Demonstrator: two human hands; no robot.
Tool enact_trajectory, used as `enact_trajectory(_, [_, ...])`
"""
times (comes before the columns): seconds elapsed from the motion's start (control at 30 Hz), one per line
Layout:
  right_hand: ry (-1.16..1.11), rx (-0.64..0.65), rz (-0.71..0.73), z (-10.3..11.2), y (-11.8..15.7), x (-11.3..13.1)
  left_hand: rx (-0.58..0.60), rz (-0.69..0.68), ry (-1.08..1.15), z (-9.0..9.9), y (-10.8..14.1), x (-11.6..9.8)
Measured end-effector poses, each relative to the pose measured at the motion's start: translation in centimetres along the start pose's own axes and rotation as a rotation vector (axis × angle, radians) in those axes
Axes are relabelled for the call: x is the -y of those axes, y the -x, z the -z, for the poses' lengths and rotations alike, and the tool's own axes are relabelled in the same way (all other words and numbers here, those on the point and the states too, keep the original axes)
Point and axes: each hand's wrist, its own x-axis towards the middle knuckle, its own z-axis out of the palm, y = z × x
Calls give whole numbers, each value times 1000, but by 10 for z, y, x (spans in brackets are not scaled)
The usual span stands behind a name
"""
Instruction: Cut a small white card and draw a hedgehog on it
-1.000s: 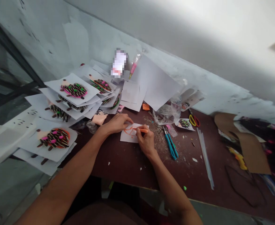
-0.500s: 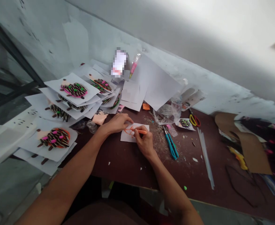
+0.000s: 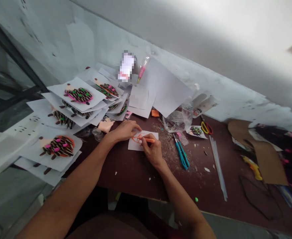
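A white paper sheet (image 3: pixel 136 145) lies on the tabletop (image 3: pixel 126 174), directly in front of the person, with a looping orange outline (image 3: pixel 137 138) on it. The step in hand is judged to be drawing: the tip of an orange marker (image 3: pixel 149 140) is held to the sheet, close to the outline. The marker is gripped narrowly between thumb and fingers of the right hand (image 3: pixel 153 150). The left hand (image 3: pixel 124 130) is held flat and relaxed, holding nothing, with its fingers (image 3: pixel 136 126) reaching the sheet's upper left corner; firm contact cannot be told.

Just beyond the sheet, dark seeds (image 3: pixel 169 136) and shavings are scattered across the tabletop. Teal-handled scissors (image 3: pixel 182 156) lie to the right of the right hand. Farther on are a crumpled plastic bag (image 3: pixel 175 121), a small hedgehog card (image 3: pixel 196 131) and red-and-yellow-handled scissors (image 3: pixel 206 128). Long clear strips (image 3: pixel 218 166) lie toward the right.

To the left, overlapping white cards carry finished hedgehog figures (image 3: pixel 79 95), with dark seed spines and pink and green dots. Loose blank sheets (image 3: pixel 165 88) are piled against the wall behind, beside a pink-tipped piping bag (image 3: pixel 141 73). Cut brown cardboard (image 3: pixel 267 156) lies at the far right.
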Motion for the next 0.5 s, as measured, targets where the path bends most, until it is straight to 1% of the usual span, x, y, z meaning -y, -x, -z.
enact_trajectory(0.27, [-14,11,6,1,0,0,17,0,-5,2,0,-2])
enact_trajectory(0.37, [-12,-38,5,1,0,0,14,2,-6,1,0,-2])
enact_trajectory(0.43, [20,-82,7,2,-1,-1,7,-3,-4,1,0,-1])
enact_trajectory(0.5, [48,-99,14,3,-1,-1,6,-7,-5,1,0,-1])
